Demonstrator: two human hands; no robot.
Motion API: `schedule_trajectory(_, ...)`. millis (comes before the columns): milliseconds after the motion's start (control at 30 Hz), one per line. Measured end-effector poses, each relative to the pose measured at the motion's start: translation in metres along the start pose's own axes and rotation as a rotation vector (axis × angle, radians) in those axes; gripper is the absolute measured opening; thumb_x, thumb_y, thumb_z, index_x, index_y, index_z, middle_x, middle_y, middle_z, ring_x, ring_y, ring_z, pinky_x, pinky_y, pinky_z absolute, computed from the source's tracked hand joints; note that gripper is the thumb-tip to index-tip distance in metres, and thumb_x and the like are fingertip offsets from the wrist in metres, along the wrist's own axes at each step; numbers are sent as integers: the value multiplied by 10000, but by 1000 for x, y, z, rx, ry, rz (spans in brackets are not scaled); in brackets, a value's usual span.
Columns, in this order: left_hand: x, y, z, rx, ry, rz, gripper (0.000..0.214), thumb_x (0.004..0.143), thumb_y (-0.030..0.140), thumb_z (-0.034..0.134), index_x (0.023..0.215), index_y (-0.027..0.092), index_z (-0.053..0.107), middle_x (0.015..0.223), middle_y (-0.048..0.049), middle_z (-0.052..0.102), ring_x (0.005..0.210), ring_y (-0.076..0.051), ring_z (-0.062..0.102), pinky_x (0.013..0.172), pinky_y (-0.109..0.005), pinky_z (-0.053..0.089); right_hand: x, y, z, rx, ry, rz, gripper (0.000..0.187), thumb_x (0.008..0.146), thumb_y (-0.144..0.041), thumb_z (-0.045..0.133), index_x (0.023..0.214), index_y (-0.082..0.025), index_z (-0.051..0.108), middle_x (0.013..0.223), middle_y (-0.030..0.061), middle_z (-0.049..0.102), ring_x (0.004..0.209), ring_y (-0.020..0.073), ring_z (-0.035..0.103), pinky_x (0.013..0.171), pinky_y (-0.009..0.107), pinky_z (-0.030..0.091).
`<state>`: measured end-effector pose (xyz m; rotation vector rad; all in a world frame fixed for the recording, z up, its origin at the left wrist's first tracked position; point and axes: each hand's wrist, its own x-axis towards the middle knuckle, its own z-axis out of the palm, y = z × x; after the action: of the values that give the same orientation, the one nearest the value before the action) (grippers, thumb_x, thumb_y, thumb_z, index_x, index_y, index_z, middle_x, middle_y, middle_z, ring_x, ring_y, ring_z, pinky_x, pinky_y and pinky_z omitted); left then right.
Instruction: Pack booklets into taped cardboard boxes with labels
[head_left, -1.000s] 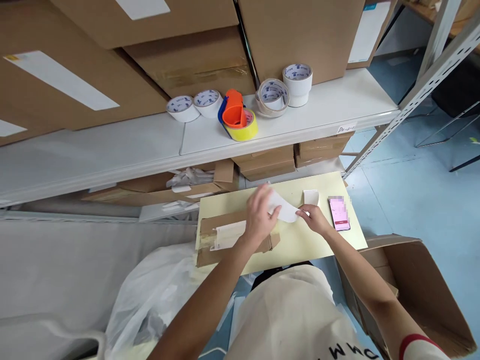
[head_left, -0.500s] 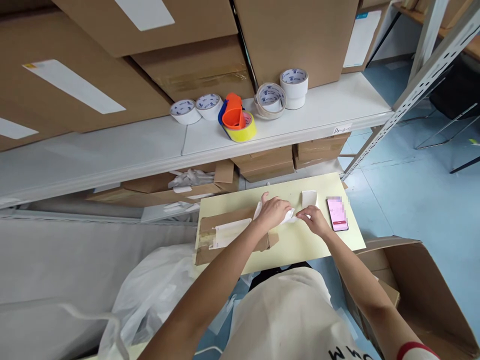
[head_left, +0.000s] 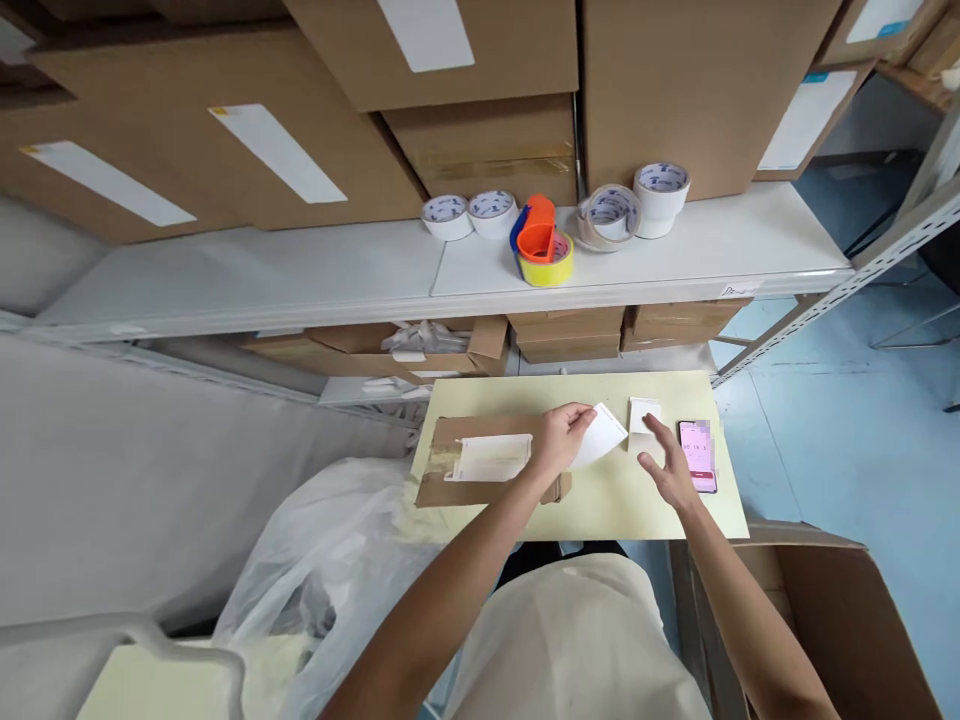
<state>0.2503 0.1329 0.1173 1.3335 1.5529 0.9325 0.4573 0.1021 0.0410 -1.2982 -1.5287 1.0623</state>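
Between the fingertips of my left hand is a white paper label, pinched at its upper left corner and held above the table. My right hand is open, thumb and fingers apart, with nothing in it. Its fingertips are close to a small white folded paper lying on the table; I cannot tell whether they touch it. A flattened brown cardboard box lies on the left half of the table, partly behind my left hand, with a white label on its top.
A phone lies at the right end of the pale yellow table. The shelf behind holds tape rolls, a tape dispenser and cartons. An open carton stands at right, a clear plastic bag at left.
My right hand has let go of the paper label and moved right, fingers spreading. My left hand still holds the label, now turned flat to view. The view has swung left.
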Motion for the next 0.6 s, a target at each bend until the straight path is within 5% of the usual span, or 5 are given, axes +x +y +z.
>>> schedule_trajectory(133, -28, 4, -12, -95, -84, 0, 261, 839, 388, 566, 844, 171, 711, 822, -45, 759, 751, -178, 690, 668, -256, 524, -4, -35, 37, 242, -60, 46, 621, 795, -518, 680, 1318, -234, 498, 1182, 124, 670, 967, 241, 674, 801, 395, 573)
schedule_trajectory(333, -61, -17, -64, -165, -80, -57, 224, 730, 345, 686, 871, 172, 700, 865, -52, 761, 789, -195, 704, 705, -279, 551, -4, -67, 53, 125, 181, 47, 542, 832, -459, 641, 1288, -216, 477, 1071, 116, 673, 919, 253, 665, 735, 398, 567)
schedule_trajectory(467, -75, -34, -89, -281, 39, -74, 271, 711, 396, 697, 847, 162, 682, 887, -82, 758, 815, -212, 708, 750, -316, 562, -18, -106, 75, -248, 284, -285, 605, 834, -412, 656, 1358, -223, 420, 1288, 180, 560, 1214, 322, 537, 942, 518, 482)
schedule_trajectory(600, -90, -31, -108, -370, 5, -23, 341, 711, 464, 707, 872, 164, 689, 881, -84, 756, 813, -210, 707, 776, -331, 563, -38, -145, 113, -453, 11, -595, 326, 890, -330, 599, 1206, -257, 568, 1204, 128, 651, 1158, 286, 593, 979, 488, 455)
